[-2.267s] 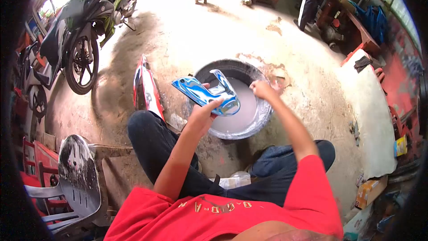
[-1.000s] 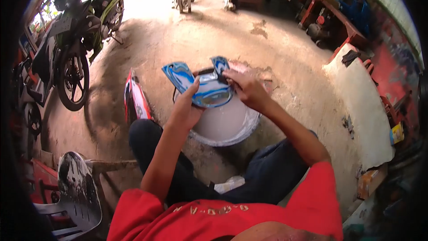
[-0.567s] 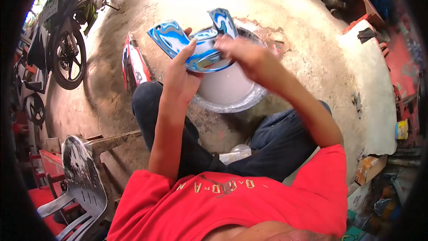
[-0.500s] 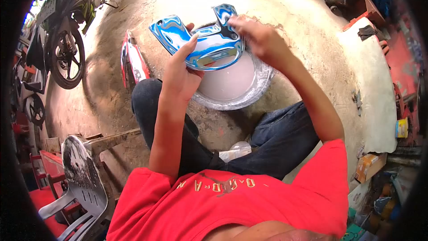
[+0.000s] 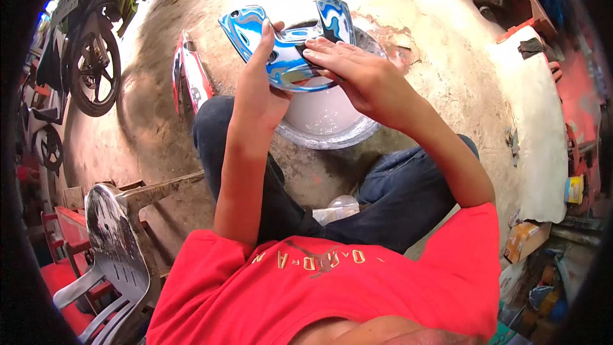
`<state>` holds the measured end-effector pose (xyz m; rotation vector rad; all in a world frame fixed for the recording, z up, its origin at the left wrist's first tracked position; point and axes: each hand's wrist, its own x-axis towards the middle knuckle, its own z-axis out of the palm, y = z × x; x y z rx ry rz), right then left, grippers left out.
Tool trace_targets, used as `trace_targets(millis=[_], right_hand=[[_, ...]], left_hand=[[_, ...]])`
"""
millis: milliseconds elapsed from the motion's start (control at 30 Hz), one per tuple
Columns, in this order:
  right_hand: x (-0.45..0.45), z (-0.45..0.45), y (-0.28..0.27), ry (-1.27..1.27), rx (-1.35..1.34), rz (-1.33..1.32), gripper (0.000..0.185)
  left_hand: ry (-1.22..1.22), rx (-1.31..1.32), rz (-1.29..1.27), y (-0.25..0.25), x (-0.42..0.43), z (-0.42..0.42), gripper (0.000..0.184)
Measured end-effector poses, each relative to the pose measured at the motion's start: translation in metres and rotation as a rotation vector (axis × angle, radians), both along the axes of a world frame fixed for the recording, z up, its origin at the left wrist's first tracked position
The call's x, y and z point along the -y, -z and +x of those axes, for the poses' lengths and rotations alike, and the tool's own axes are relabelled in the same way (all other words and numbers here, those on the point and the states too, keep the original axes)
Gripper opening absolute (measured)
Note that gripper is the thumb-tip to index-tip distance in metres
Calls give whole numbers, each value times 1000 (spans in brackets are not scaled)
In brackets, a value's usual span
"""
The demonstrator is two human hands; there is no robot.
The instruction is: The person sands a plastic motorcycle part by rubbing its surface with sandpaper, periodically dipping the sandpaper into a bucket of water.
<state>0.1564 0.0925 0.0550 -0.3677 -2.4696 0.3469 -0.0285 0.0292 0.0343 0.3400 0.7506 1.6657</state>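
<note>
Holding a blue-and-white swirled panel (image 5: 290,57) over a basin (image 5: 322,140)

Left hand (image 5: 260,86) grips its left side; right hand (image 5: 364,75) lies flat across its middle, anything pinched beneath hidden. The swirled panel partly blocks the basin's far side. A red-and-white panel (image 5: 193,76) rests nearby on bright concrete floor (image 5: 440,89); motorcycle (image 5: 76,13) and plastic chair (image 5: 121,243) flank its left edge, cardboard box (image 5: 529,241) its right.

Panel (image 5: 287,59) above the basin (image 5: 332,142), fingers on both sides.
The left fingers (image 5: 265,33) grip the panel's left part; the right fingers (image 5: 331,59) lie across its right. The basin stands on the floor (image 5: 434,115) before the knees; left of it lies another panel (image 5: 194,78), then a motorcycle (image 5: 96,64), a chair (image 5: 121,243) nearer; far right, a box (image 5: 529,241).
</note>
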Motion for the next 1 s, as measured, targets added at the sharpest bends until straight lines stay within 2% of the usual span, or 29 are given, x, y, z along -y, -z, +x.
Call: trace_targets(millis=[67, 100, 133, 200, 267, 333, 433, 467, 533, 633, 667, 733, 800, 867, 1000], right_hand=[[-23, 9, 6, 12, 4, -122, 44], [-44, 12, 12, 81, -40, 32, 44], [-57, 19, 12, 155, -25, -97, 43], [-65, 22, 13, 185, -41, -137, 42], [-29, 13, 10, -1, -31, -169, 43], [7, 6, -2, -106, -28, -1, 49], [-33, 17, 1, 23, -37, 31, 43], [-48, 21, 7, 108, -82, -125, 44], [-50, 21, 7, 135, -41, 9, 45], [5, 2, 10, -143, -118, 133, 45], [20, 4, 2, -146, -49, 102, 43], [-11, 13, 8, -29, -27, 61, 39], [-47, 20, 11, 201, -21, 11, 38], [-48, 23, 19, 185, -23, 2, 39], [21, -2, 4, -170, -53, 56, 37]], left_hand=[[7, -28, -23, -2, 1, 0, 40], [6, -60, -49, -10, 5, 3, 40], [30, -53, -42, -9, 5, 3, 41], [71, -33, -26, -8, 7, -1, 41], [85, -29, -7, -1, 6, -12, 42], [95, -28, 14, -1, 10, -17, 42], [147, -47, 38, -7, 17, -23, 41], [142, -63, 34, -8, 16, -25, 40], [126, -93, 19, -8, 17, -27, 37], [143, -37, 38, -2, 19, -40, 37], [149, -33, 41, -1, 20, -43, 37], [109, -45, 35, -2, 25, -38, 38], [100, -51, 23, -7, 26, -33, 38], [120, -25, 25, -2, 26, -36, 36], [144, 0, 48, 1, 25, -38, 35]])
